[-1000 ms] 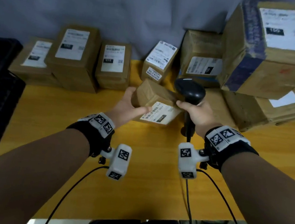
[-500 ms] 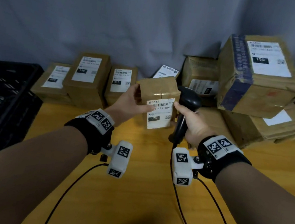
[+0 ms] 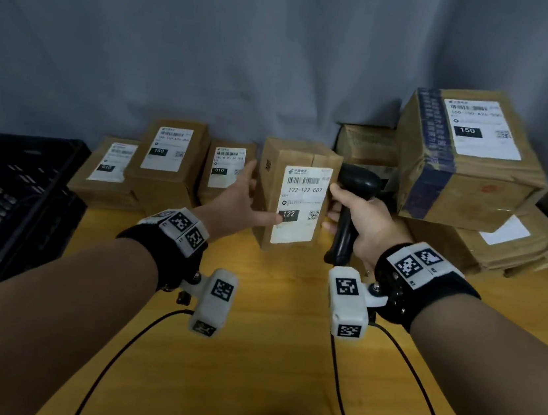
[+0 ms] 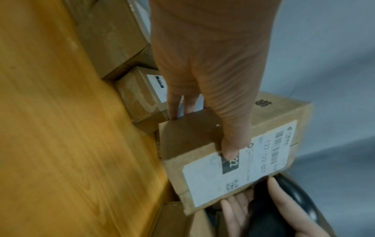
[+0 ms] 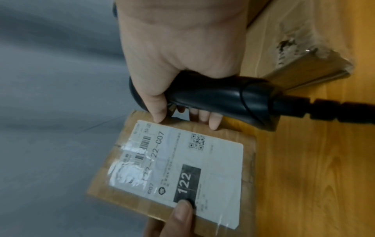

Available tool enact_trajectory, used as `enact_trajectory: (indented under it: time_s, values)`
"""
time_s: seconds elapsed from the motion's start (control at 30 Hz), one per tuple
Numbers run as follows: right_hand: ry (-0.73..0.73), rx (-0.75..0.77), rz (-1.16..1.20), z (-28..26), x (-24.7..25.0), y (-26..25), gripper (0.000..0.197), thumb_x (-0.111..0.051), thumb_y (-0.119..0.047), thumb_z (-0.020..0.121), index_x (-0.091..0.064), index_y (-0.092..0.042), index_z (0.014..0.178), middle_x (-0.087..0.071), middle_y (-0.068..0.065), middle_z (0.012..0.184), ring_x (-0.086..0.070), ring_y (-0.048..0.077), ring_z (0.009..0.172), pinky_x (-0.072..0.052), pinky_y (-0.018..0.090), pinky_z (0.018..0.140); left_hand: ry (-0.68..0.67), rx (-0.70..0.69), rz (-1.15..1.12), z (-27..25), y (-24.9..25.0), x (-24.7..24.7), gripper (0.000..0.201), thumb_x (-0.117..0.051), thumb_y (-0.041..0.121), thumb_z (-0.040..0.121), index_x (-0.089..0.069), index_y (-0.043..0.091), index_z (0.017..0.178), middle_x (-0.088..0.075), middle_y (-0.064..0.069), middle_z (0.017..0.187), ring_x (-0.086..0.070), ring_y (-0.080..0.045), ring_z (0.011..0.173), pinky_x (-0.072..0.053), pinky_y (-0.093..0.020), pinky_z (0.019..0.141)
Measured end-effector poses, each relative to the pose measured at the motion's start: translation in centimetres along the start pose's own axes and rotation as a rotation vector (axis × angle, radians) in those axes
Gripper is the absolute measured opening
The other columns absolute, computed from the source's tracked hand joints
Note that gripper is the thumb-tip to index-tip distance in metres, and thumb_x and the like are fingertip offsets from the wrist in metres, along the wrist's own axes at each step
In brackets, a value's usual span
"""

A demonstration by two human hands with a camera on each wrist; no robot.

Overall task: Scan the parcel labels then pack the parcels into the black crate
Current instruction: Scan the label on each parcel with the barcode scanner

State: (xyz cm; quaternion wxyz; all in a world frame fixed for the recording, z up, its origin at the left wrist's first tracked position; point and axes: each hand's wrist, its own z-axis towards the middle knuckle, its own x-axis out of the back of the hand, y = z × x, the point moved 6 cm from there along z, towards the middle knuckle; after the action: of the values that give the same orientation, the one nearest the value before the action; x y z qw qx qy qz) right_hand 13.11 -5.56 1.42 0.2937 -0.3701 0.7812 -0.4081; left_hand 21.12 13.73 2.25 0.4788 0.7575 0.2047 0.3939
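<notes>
My left hand holds a small brown parcel upright above the table, thumb on its white "122" label, fingers behind it. My right hand grips a black barcode scanner by the handle, right beside the parcel's right edge; its fingertips touch that edge. The black crate stands at the left end of the table.
Three labelled parcels line the back wall left of centre. At the right, a large box sits on a stack of flat cartons. The scanner's cable trails toward me over the yellow table.
My left hand has lifted the parcel off the table and turned it upright, so its label faces me. The right hand came alongside with the scanner. My view has tilted upward.
</notes>
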Motion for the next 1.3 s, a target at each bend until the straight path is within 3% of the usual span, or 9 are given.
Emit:
enact_trajectory:
  time_s: [0.1,0.23,0.33,0.43,0.6,0.83,1.3]
  values:
    - [-0.014,0.035,-0.114,-0.3,-0.5,-0.9,0.030,-0.071,-0.024,0.087,-0.064,-0.010,0.112,-0.070,0.010,0.098,-0.069,0.022,0.088,-0.060,0.035,0.075,0.010,0.046,-0.079,-0.1,-0.4,0.2,0.062,-0.079,0.016,0.075,-0.050,0.013,0.130,-0.066,0.003,0.120,-0.062,-0.015,0.113,-0.053,-0.040,0.095]
    - [-0.036,0.208,-0.302,-1.9,-1.3,-3.5,0.026,-0.071,-0.027,0.086,-0.062,-0.006,0.099,-0.063,0.009,0.074,-0.064,0.021,0.060,-0.056,0.034,0.062,0.061,0.125,-0.112,0.0,-1.5,0.9,0.040,-0.073,0.019,0.082,-0.062,0.013,0.120,-0.070,0.001,0.113,-0.066,-0.017,0.104,-0.054,-0.041,0.092]
    - [-0.083,0.394,-0.379,-3.9,-2.6,-7.5,0.027,-0.071,-0.028,0.086,-0.064,-0.002,0.090,-0.062,0.011,0.067,-0.062,0.023,0.055,-0.055,0.035,0.058,0.140,0.194,-0.134,0.2,-2.5,1.5,0.037,-0.073,0.024,0.083,-0.064,0.014,0.117,-0.070,0.000,0.111,-0.067,-0.018,0.101,-0.054,-0.040,0.091]
    - [-0.150,0.470,-0.484,-5.5,-3.9,-10.7,0.036,-0.068,-0.029,0.088,-0.064,0.005,0.096,-0.063,0.019,0.068,-0.061,0.022,0.048,-0.055,0.031,0.050,0.176,0.209,-0.179,0.5,-2.9,1.7,0.038,-0.073,0.025,0.082,-0.065,0.012,0.117,-0.071,-0.002,0.110,-0.068,-0.020,0.100,-0.054,-0.043,0.092]
    - [-0.213,0.390,-0.741,-6.2,-5.1,-10.2,0.029,-0.065,-0.031,0.090,-0.062,-0.003,0.094,-0.068,0.020,0.070,-0.063,0.023,0.048,-0.059,0.036,0.056,0.228,0.235,-0.208,0.6,-3.2,2.6,0.045,-0.077,0.029,0.077,-0.064,0.012,0.117,-0.071,-0.003,0.110,-0.068,-0.022,0.099,-0.055,-0.045,0.091]
    - [-0.204,0.331,-0.629,-6.6,-5.0,-8.9,0.029,-0.063,-0.029,0.090,-0.062,-0.001,0.082,-0.060,0.010,0.058,-0.059,0.021,0.044,-0.053,0.027,0.047,0.229,0.240,-0.206,0.2,-3.3,3.0,0.046,-0.075,0.025,0.080,-0.059,0.011,0.121,-0.069,-0.005,0.115,-0.066,-0.024,0.103,-0.053,-0.045,0.093]
    - [-0.218,0.338,-0.642,-7.6,-5.8,-8.4,0.028,-0.063,-0.029,0.090,-0.061,-0.002,0.081,-0.060,0.012,0.058,-0.059,0.021,0.043,-0.052,0.027,0.046,0.203,0.181,-0.238,-0.1,-2.8,2.6,0.037,-0.072,0.023,0.083,-0.063,0.012,0.117,-0.070,-0.005,0.112,-0.066,-0.023,0.103,-0.053,-0.045,0.093]
